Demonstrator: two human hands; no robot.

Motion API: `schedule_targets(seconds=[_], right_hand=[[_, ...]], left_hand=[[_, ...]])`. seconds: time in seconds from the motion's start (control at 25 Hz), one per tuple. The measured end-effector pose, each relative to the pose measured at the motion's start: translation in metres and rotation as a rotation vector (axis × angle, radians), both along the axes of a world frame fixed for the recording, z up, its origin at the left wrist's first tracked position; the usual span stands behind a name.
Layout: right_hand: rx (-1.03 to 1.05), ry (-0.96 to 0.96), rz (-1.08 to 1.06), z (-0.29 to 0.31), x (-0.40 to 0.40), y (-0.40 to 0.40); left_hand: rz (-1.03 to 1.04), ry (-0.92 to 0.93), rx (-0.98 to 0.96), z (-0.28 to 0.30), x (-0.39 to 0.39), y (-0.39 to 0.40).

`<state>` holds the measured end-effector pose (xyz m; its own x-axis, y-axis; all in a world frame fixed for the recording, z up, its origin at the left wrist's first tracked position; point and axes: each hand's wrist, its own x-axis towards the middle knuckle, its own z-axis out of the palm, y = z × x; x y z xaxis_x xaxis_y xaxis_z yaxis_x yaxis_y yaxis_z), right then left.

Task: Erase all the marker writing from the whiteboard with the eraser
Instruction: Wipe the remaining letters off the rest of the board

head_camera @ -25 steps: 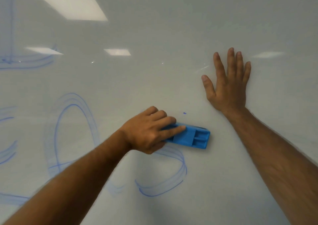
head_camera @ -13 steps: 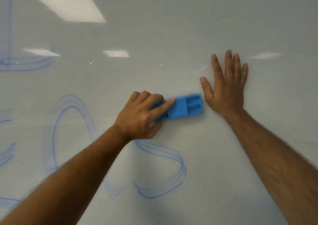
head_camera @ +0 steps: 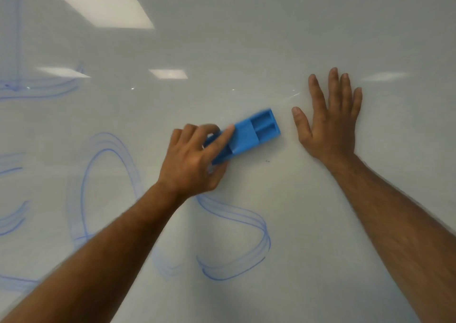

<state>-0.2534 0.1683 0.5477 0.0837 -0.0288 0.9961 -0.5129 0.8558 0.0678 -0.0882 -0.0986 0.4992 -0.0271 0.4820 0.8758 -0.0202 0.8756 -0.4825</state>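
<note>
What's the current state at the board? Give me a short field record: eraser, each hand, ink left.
eraser: blue eraser against the whiteboard, tilted, its far end up and right
left hand: left hand grips the eraser's lower end
right hand: right hand flat on the board, fingers spread, right of the eraser, not touching it
ink left: oval loop; curved strokes below the eraser; smeared lines at upper left
task: not finished
</note>
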Motion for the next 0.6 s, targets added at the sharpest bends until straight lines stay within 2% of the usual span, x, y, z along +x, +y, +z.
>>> schedule_targets(seconds=[0.12,0.2,0.4,0.52,0.6], right_hand=[[0.001,-0.014,0.010,0.000,0.001,0.000],[-0.002,-0.010,0.011,-0.001,0.001,0.000],[-0.009,-0.007,0.013,-0.001,0.001,0.000],[-0.015,0.004,0.004,-0.001,0.001,0.001],[-0.014,0.001,0.006,-0.002,0.000,0.000]], left_hand=[[-0.082,-0.176,-0.294,-0.045,0.005,-0.007],[-0.102,-0.282,-0.406,-0.086,0.006,-0.011],[-0.107,-0.420,-0.555,-0.171,0.005,-0.016],[-0.111,-0.400,-0.581,-0.180,0.004,-0.016],[-0.110,-0.351,-0.521,-0.169,0.004,-0.013]])
